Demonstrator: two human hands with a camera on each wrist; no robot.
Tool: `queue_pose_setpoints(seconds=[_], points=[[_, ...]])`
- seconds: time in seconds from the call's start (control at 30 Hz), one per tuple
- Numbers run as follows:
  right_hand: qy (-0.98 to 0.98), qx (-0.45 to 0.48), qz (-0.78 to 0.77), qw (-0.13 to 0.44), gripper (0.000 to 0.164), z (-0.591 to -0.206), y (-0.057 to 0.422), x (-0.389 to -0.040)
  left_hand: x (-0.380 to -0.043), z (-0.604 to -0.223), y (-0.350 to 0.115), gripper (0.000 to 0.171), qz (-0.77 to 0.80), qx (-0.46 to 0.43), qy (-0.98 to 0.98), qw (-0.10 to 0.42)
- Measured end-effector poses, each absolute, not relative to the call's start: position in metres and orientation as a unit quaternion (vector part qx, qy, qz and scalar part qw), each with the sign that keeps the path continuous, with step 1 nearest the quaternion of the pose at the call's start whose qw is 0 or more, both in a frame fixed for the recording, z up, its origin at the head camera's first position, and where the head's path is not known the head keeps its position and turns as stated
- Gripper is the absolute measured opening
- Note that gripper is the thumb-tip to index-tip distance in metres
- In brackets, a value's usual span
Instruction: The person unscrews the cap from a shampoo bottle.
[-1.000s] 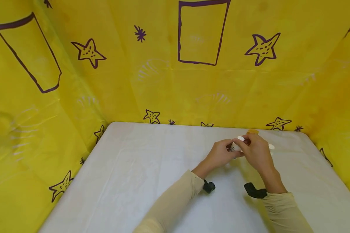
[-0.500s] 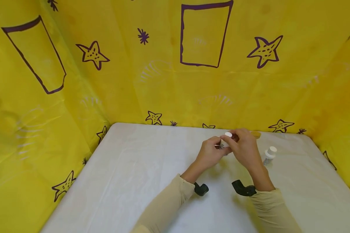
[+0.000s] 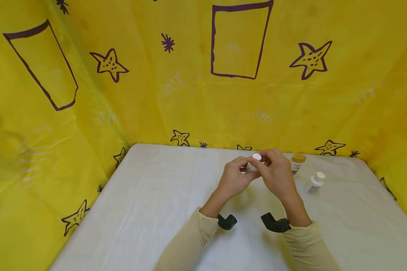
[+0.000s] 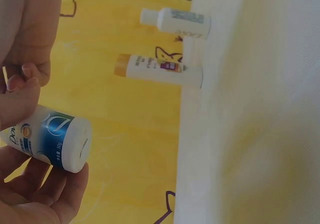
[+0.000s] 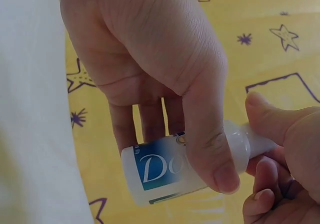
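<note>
Both hands are on a small white bottle [image 5: 155,171] with a blue Dove label, held up off the table. My left hand [image 3: 232,178] grips its body, the thumb on the near side and the other fingers round the back. At the top end, my right hand [image 3: 278,175] pinches the narrow white cap [image 3: 256,156] between thumb and fingers. The left wrist view shows the bottle's round base uncovered. To the right of the hands stand a white tube-like bottle with an orange cap [image 3: 298,160] and a second white bottle [image 3: 314,184] with grey print.
A white-covered table [image 3: 162,195] lies under the hands. Yellow sheeting [image 3: 183,98] with dark starfish drawings rises behind it and along both sides. A black bent mount [image 3: 228,222] sits at the left wrist, and a matching mount [image 3: 274,223] at the right.
Both hands have moved left together with the bottle. The orange-capped bottle and the other white bottle, largely hidden behind the right hand before, now show.
</note>
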State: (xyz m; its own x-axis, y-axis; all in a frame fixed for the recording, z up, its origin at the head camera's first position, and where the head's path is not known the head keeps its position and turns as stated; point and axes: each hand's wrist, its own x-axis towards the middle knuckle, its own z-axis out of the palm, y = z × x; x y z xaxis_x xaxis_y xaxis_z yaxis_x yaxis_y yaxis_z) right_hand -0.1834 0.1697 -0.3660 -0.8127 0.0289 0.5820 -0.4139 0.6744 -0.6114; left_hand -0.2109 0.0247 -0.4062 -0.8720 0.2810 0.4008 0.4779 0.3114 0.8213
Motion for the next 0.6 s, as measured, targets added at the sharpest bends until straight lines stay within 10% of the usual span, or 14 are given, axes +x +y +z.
queue_pose_setpoints(seconds=[0.6], points=[[-0.858,0.147,0.377,0.316,0.02,-0.3704,0.1672,-0.1823,-0.2121,-0.4068,0.0155,0.03,-0.495,-0.283,-0.813,0.118]])
